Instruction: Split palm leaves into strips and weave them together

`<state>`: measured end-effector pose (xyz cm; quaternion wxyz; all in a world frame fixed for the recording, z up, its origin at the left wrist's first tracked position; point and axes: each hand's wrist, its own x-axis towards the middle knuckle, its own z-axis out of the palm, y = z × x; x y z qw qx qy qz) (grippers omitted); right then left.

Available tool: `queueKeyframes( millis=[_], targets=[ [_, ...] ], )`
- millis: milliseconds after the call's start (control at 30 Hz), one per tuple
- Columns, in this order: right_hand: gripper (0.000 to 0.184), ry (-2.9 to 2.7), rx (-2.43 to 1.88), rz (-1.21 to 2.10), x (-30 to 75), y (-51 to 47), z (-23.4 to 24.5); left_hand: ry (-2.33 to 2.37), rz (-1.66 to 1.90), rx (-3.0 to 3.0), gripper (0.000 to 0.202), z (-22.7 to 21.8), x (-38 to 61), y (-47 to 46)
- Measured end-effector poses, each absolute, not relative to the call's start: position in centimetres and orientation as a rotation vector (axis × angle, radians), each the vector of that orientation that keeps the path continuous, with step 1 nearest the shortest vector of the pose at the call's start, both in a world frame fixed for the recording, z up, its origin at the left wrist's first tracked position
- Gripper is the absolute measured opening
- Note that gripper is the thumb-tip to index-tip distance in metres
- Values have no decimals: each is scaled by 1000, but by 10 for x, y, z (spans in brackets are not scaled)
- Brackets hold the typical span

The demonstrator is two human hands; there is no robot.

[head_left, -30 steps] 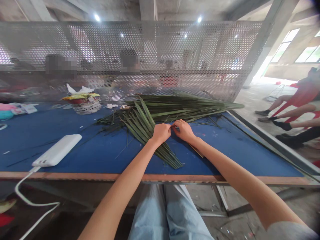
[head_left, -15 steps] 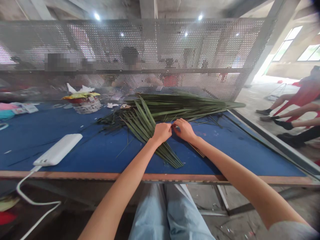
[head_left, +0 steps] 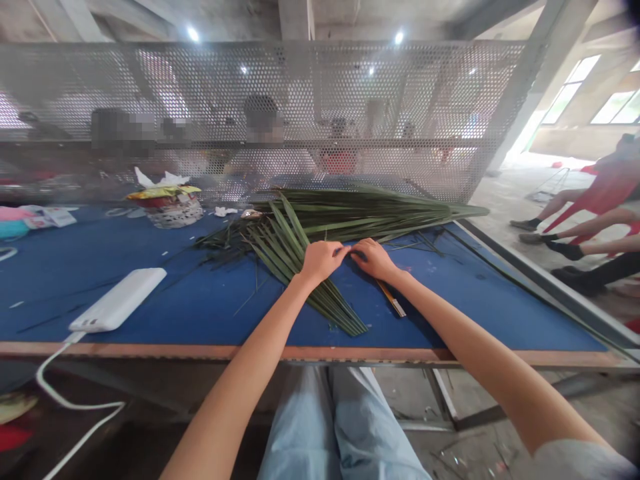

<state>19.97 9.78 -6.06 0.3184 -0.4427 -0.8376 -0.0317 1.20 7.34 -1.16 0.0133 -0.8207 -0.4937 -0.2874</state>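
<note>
Slightly farther apart now, my left hand (head_left: 316,261) and right hand (head_left: 374,260) rest on the palm frond (head_left: 280,253), grip unclear, on the blue table (head_left: 200,313); beyond, a woven basket (head_left: 175,217) holds a yellow-red wrapper (head_left: 163,193).

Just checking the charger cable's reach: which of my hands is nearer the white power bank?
Left. Your left hand rests on the palm leaflets, to the right of the white power bank; your right hand lies farther right, beyond it.
</note>
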Motion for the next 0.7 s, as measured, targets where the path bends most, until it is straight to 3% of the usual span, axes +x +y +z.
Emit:
queueKeyframes(
  millis=[100,167,333,467,700],
  targets=[
    [20,-2176,-1181,-80,198,99,-63,-1686,-1406,-2236,62,-4,-1,75],
    [19,-2176,-1194,-72,198,99,-62,-1774,-1565,-2062,68,-3,-11,79],
    [16,-2191,-1220,-65,199,99,-60,-1881,-1398,-2094,66,-14,-21,90],
    [12,-2184,-1237,-85,200,97,-58,-1940,-1251,-2259,62,-20,-17,95],
    [13,-2080,-1180,-10,197,95,-54,-1892,-1582,-2676,31,-24,-14,108]
  ],
)
